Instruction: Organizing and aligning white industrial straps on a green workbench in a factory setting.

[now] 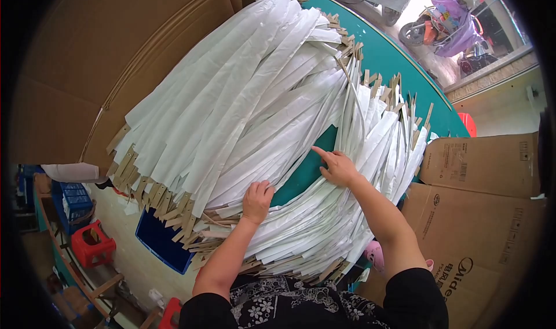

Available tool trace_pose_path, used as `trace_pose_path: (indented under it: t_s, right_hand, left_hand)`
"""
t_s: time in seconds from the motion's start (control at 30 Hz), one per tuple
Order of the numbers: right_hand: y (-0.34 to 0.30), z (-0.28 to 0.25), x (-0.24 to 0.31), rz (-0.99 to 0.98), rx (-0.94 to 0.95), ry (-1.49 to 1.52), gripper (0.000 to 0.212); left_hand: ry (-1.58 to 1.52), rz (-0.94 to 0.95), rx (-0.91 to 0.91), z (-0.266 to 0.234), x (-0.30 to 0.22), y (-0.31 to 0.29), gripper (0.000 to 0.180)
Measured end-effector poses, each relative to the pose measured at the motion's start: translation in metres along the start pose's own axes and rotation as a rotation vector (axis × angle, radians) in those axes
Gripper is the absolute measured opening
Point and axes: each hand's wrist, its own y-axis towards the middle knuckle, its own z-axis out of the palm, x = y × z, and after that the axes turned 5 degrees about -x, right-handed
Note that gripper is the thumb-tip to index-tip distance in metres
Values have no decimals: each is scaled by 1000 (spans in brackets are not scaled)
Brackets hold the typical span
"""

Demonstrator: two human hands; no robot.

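A big pile of long white fabric-like strips (223,106) fans across the green table (296,184). Flat brown end pieces (184,213), some with small holes, stick out of them. A second heap of white strips (315,225) curves along the near and right side. Between both heaps shows a gap of bare green tabletop. My left hand (259,201) rests at the gap's left edge, fingers bent and close together on a white strip; its fingertips are partly hidden. Over the gap's right side, my right hand (339,168) has its index finger stretched out and thumb apart, with nothing held.
A tall cardboard sheet (116,57) stands at the left, and a cardboard box (475,213) at the right. Below the table's left edge are a blue bin (165,239) and a red stool (93,244). A parked scooter (443,28) shows beyond the doorway.
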Motion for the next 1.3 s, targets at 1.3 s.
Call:
trace_pose_path:
  t_s: [1.3]
  right_hand:
    - [13, -8, 21, -277, 242, -143, 48]
  left_hand:
    - [262, -554, 115, -24, 32, 28, 35]
